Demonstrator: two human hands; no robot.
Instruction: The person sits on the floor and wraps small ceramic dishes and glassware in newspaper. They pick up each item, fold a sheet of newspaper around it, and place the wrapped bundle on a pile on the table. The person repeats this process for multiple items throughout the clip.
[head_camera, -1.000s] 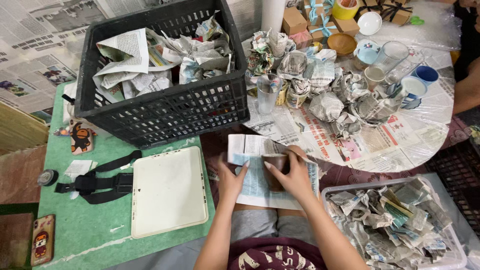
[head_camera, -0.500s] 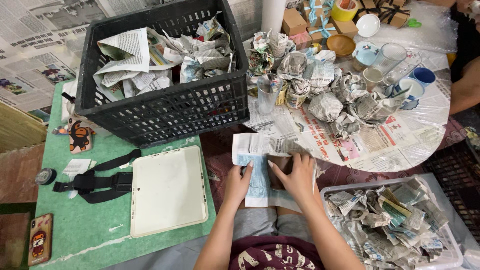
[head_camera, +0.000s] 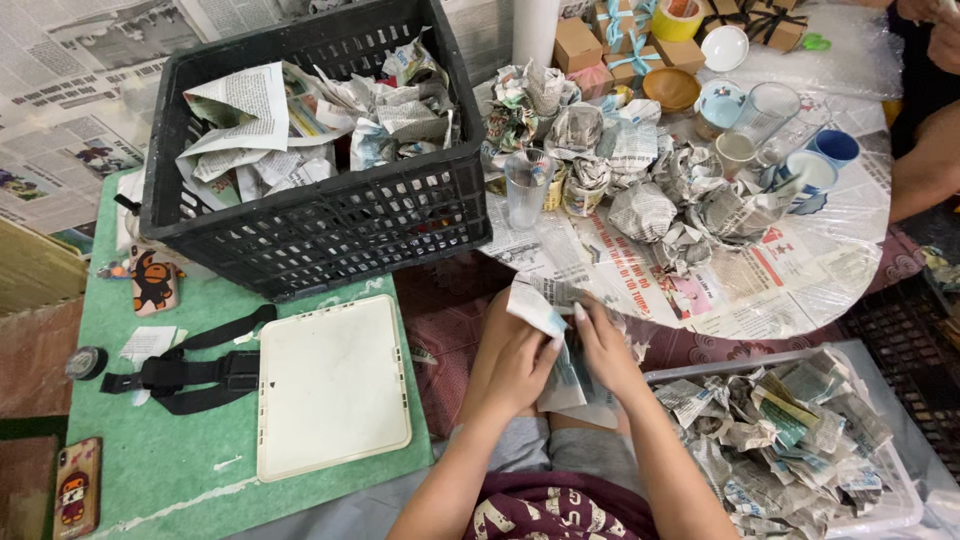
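Over my lap, both hands work a sheet of newspaper (head_camera: 538, 308) that is wrapped around something I cannot see. My left hand (head_camera: 515, 365) grips the bundle from the left, with a paper flap sticking up over its fingers. My right hand (head_camera: 607, 348) presses on it from the right, fingers curled in. A clear drinking glass (head_camera: 526, 187) stands bare on the round table (head_camera: 800, 290) just beyond my hands, among several newspaper-wrapped bundles (head_camera: 650, 195).
A black plastic crate (head_camera: 320, 215) of crumpled newspaper sits at upper left. A white tray lid (head_camera: 332, 385), black strap (head_camera: 190, 365) and phone (head_camera: 77, 487) lie on a green mat. A clear bin (head_camera: 890, 505) of wrapped items is at lower right. Another person's arm (head_camera: 925, 160) rests at right.
The flat sheet spread under my hands has been folded up into a tighter bundle. Both hands have closed in around it and drawn nearer to my body.
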